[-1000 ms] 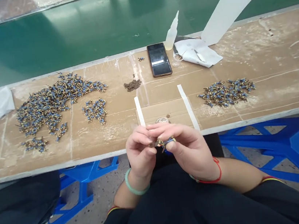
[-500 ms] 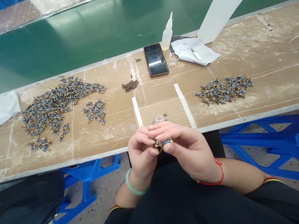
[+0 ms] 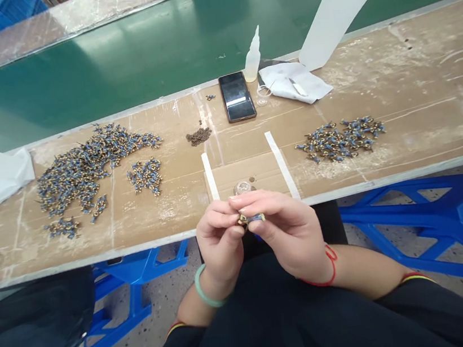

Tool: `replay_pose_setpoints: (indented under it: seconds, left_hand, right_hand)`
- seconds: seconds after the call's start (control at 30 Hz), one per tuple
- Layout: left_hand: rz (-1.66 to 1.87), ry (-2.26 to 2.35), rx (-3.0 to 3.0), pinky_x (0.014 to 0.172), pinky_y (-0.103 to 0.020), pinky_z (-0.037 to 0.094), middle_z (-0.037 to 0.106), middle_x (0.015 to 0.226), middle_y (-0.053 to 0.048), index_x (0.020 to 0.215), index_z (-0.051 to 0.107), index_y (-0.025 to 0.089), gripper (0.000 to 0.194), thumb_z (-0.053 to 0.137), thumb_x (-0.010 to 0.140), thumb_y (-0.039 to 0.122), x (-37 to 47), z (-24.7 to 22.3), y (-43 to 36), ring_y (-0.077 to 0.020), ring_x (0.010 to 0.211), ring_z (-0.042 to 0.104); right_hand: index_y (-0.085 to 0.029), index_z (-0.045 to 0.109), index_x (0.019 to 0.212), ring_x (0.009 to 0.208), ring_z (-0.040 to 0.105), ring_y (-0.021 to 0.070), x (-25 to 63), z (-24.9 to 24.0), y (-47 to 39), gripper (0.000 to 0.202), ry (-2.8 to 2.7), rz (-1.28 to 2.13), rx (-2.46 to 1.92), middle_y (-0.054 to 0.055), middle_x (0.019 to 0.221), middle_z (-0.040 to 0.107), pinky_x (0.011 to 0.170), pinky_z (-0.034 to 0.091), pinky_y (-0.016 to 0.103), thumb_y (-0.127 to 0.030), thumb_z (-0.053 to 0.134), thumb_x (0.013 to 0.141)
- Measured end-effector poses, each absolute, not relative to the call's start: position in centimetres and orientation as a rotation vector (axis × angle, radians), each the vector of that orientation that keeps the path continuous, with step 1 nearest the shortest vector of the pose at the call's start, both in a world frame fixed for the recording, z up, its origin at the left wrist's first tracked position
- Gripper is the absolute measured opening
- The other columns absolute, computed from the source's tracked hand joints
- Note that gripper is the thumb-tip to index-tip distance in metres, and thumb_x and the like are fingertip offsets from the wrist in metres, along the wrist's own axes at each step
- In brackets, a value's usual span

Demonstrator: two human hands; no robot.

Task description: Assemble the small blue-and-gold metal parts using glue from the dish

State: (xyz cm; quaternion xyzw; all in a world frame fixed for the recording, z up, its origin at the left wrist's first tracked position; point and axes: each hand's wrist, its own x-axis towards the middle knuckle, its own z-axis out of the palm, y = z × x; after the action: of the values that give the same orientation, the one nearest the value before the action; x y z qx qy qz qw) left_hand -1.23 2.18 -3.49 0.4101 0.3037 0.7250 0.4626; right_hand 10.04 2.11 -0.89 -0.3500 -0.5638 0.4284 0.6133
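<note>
Beyond the wide worktable's near edge from the big heap, my right hand pinches a small blue-and-yellow piece between thumb and fingers; my left hand meets its end, but I can't tell what it grips. I'd expect it light, stiff, fragile at thin ends, best held mid-body.
</note>
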Motion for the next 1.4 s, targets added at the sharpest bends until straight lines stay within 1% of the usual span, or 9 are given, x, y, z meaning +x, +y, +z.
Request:
replay_pose_setpoints:
  seconds: [0.1, 0.27, 0.53, 0.67, 0.77, 0.83, 1.0, 1.23, 1.4]
  left_hand:
    - [1.858, 0.831, 1.089, 0.071, -0.024, 0.057, 0.068, 0.084, 0.003, 0.094, 0.083, 0.035, 0.009, 0.082, 0.094, 0.044, -0.9, -4.4, 1.9, -0.0107, 0.074, 0.068]
    - [1.883, 0.977, 1.273, 0.076, -0.026, 0.058, 0.074, 0.102, 0.000, 0.116, 0.082, 0.042, 0.018, 0.069, 0.103, 0.044, -1.0, -5.9, 1.3, -0.0122, 0.081, 0.071]
    - [1.892, 0.949, 1.254, 0.066, -0.022, 0.055, 0.073, 0.098, 0.001, 0.115, 0.084, 0.039, 0.018, 0.070, 0.103, 0.040, -1.1, -5.3, 1.5, -0.0080, 0.066, 0.062]
    - [1.901, 0.975, 1.258, 0.072, -0.025, 0.060, 0.075, 0.101, -0.002, 0.114, 0.084, 0.037, 0.018, 0.072, 0.102, 0.040, -0.9, -5.6, 1.3, -0.0129, 0.080, 0.071]
    - [1.911, 0.980, 1.272, 0.086, -0.029, 0.064, 0.076, 0.105, -0.001, 0.114, 0.083, 0.037, 0.017, 0.074, 0.101, 0.034, -0.8, -6.0, 1.3, -0.0161, 0.097, 0.076]
    - [1.904, 0.972, 1.323, 0.091, -0.030, 0.065, 0.076, 0.108, 0.000, 0.115, 0.082, 0.036, 0.019, 0.073, 0.101, 0.027, -0.9, -6.3, 1.3, -0.0156, 0.100, 0.077]
    - [1.905, 0.930, 1.486, 0.093, -0.030, 0.065, 0.076, 0.114, -0.001, 0.121, 0.078, 0.033, 0.024, 0.069, 0.102, 0.019, -1.3, -6.8, 1.6, -0.0151, 0.106, 0.077]
    - [1.915, 0.866, 1.608, 0.093, -0.027, 0.065, 0.073, 0.115, -0.001, 0.128, 0.075, 0.035, 0.036, 0.071, 0.100, 0.014, -1.2, -6.3, 2.3, -0.0134, 0.106, 0.075]
    - [1.824, 0.788, 1.571, 0.093, -0.029, 0.065, 0.071, 0.122, -0.005, 0.141, 0.071, 0.035, 0.039, 0.066, 0.104, 0.025, -1.1, -6.3, 2.1, -0.0172, 0.113, 0.073]
  right_hand:
    - [-0.032, 0.082, 0.102, 0.104, 0.083, 0.0247, 9.7, -1.2, 2.1, 0.013, -1.264, 0.956, -0.838, 0.005, 0.110, 0.086, 0.092, 0.070, 0.043, -0.041, 0.074, 0.101]
    - [-0.030, 0.081, 0.101, 0.103, 0.084, 0.0246, 9.3, -1.4, 2.2, 0.015, -1.215, 0.929, -0.865, 0.005, 0.110, 0.086, 0.093, 0.071, 0.043, -0.042, 0.072, 0.102]
    - [-0.032, 0.081, 0.104, 0.101, 0.084, 0.0240, 9.2, -1.6, 2.3, 0.009, -1.256, 0.810, -0.824, 0.004, 0.109, 0.087, 0.090, 0.071, 0.042, -0.033, 0.072, 0.102]
    - [-0.030, 0.081, 0.102, 0.101, 0.084, 0.0233, 9.2, -1.7, 2.4, 0.011, -1.252, 0.804, -0.842, 0.004, 0.110, 0.087, 0.090, 0.071, 0.041, -0.035, 0.071, 0.103]
    - [-0.030, 0.080, 0.104, 0.102, 0.084, 0.0218, 9.2, -1.7, 2.4, 0.010, -1.243, 0.816, -0.835, 0.005, 0.112, 0.086, 0.093, 0.070, 0.039, -0.034, 0.071, 0.104]
    - [-0.029, 0.080, 0.104, 0.102, 0.084, 0.0219, 9.3, -1.7, 2.4, 0.010, -1.247, 0.817, -0.831, 0.005, 0.112, 0.086, 0.092, 0.070, 0.039, -0.034, 0.071, 0.104]
    - [-0.029, 0.079, 0.108, 0.103, 0.083, 0.0193, 9.3, -1.8, 2.5, 0.009, -1.235, 0.807, -0.776, 0.003, 0.112, 0.086, 0.092, 0.069, 0.035, -0.026, 0.071, 0.103]
    - [-0.031, 0.079, 0.111, 0.105, 0.083, 0.0189, 9.4, -2.3, 2.7, 0.016, -1.224, 0.773, -0.737, 0.002, 0.112, 0.086, 0.096, 0.068, 0.035, -0.021, 0.071, 0.102]
    - [-0.030, 0.080, 0.109, 0.104, 0.083, 0.0213, 9.7, -2.2, 3.1, 0.011, -1.194, 0.798, -0.729, 0.004, 0.112, 0.086, 0.095, 0.070, 0.039, -0.028, 0.071, 0.104]
